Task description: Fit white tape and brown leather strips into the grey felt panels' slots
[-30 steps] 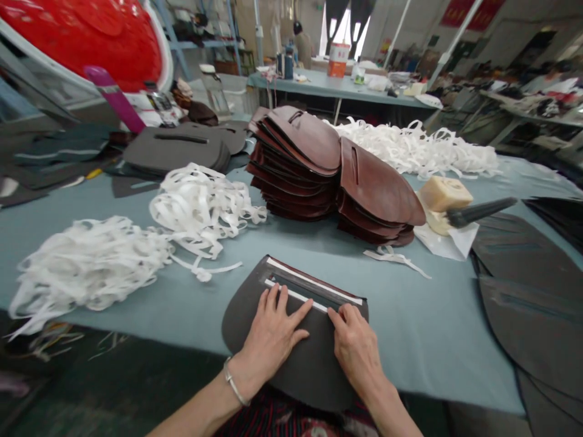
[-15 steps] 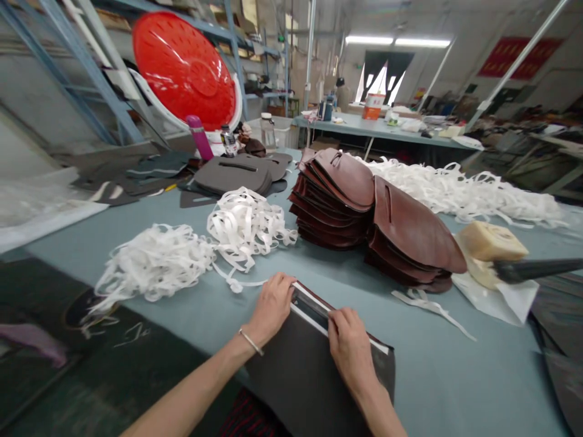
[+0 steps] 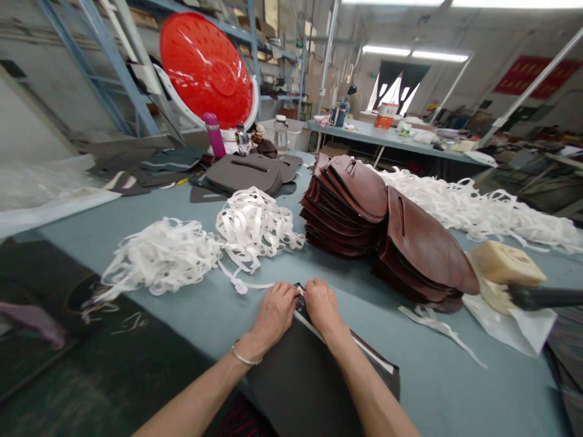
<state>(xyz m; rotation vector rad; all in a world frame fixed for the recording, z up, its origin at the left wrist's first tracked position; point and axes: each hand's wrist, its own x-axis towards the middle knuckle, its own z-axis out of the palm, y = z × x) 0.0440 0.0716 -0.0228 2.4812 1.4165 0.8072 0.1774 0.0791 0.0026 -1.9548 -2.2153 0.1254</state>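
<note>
A dark grey panel (image 3: 305,376) lies on the table before me, with white tape (image 3: 371,354) along its far edge and a dark slot strip near its top corner. At that corner my left hand (image 3: 276,312) is closed, its fingertips pinching the white tape that trails from the loose pile. My right hand (image 3: 322,306) is right beside it, fingers curled down on the panel's edge. A small white bit shows between the two hands. What the right fingertips hold is hidden.
Two heaps of white tape (image 3: 166,255) lie to the left. Stacked brown leather panels (image 3: 348,188) stand ahead, with grey panels (image 3: 243,173) farther back. A yellowish block (image 3: 507,262) and a black handle (image 3: 544,297) lie at right. Another white tape heap (image 3: 483,206) lies behind.
My right hand has moved up and left along the panel's edge, to beside my left hand. The left hand stays at the corner. The view has shifted slightly.
</note>
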